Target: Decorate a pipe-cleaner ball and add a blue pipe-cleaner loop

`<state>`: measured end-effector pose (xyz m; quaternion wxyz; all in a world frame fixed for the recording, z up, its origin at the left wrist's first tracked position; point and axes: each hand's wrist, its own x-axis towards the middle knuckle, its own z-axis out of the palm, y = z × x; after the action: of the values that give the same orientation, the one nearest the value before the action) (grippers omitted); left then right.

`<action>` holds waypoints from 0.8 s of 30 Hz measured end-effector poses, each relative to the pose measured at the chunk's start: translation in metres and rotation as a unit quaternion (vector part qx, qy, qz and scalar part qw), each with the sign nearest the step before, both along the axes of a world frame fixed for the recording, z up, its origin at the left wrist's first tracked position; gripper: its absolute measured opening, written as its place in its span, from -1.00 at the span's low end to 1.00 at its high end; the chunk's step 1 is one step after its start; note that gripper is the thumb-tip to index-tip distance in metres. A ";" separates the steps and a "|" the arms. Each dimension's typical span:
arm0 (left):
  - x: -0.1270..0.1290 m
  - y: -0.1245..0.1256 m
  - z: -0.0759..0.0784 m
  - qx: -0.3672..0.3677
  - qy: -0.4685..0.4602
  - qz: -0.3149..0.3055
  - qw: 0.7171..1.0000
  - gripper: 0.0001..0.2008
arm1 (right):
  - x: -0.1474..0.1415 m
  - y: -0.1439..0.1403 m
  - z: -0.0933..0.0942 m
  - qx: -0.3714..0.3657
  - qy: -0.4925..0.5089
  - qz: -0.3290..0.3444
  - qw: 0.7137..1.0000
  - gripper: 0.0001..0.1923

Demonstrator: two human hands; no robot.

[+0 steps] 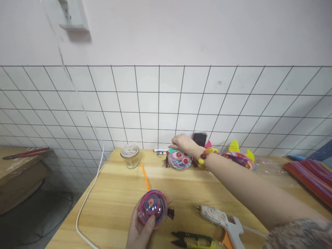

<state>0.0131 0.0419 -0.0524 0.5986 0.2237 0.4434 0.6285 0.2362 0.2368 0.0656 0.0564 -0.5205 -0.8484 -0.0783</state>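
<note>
While the left hand [140, 230] cups a clear dome with a pink and blue yarn disc [153, 207] inside, its fingers are curled up around the underside and the thumb lies across the near rim — a closed hold, low at the table's near edge. An orange stick [145, 176] runs away from the dome toward a glass jar [130, 155] farther back. Just right of that grip lie a glue gun [223, 219] and green snips [193, 240] on the wooden table [116, 193].

Stretched out long and nearly straight, the right arm reaches to the back of the table, a bead bracelet [206, 155] at the wrist. Its right hand [183, 142] rests palm-down on top of a second yarn disc [179, 159], fingers loosely bent over its upper edge — touching, whether gripping I cannot tell. Beyond the wrist sits more yarn craft [240, 157], and a marker [160, 150] lies just left of the fingertips.
</note>
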 end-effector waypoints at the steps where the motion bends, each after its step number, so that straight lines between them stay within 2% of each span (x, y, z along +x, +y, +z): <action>1: 0.000 0.000 0.000 0.000 -0.001 -0.002 1.000 -0.41 | -0.003 0.005 0.003 -0.002 -0.004 0.013 1.000 -0.75; 6: -0.001 0.000 0.001 -0.009 0.000 -0.007 1.000 -0.41 | -0.011 0.014 0.016 0.022 0.025 0.012 0.999 -0.72; 10: 0.001 0.000 0.005 -0.003 -0.008 -0.006 1.000 -0.40 | 0.004 -0.008 0.017 0.058 0.093 -0.082 0.991 -0.62; 13: 0.002 0.000 0.005 -0.002 -0.013 -0.002 1.000 -0.41 | 0.023 -0.033 0.000 0.049 0.137 -0.175 0.974 -0.47; 16: 0.002 0.000 0.001 -0.007 -0.010 0.003 1.000 -0.42 | 0.031 -0.054 -0.029 0.007 0.180 -0.227 0.957 -0.35; 19: 0.002 0.002 -0.004 -0.007 -0.006 0.006 1.000 -0.41 | 0.028 -0.061 -0.057 -0.017 0.239 -0.238 0.941 -0.21; 24: 0.000 0.004 -0.010 -0.006 -0.004 0.001 1.000 -0.37 | 0.014 -0.048 -0.078 0.001 0.337 -0.221 0.915 -0.31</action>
<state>0.0136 0.0459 -0.0622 0.6013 0.2170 0.4446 0.6274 0.2502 0.1888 -0.0124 0.3207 -0.6900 -0.6426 0.0905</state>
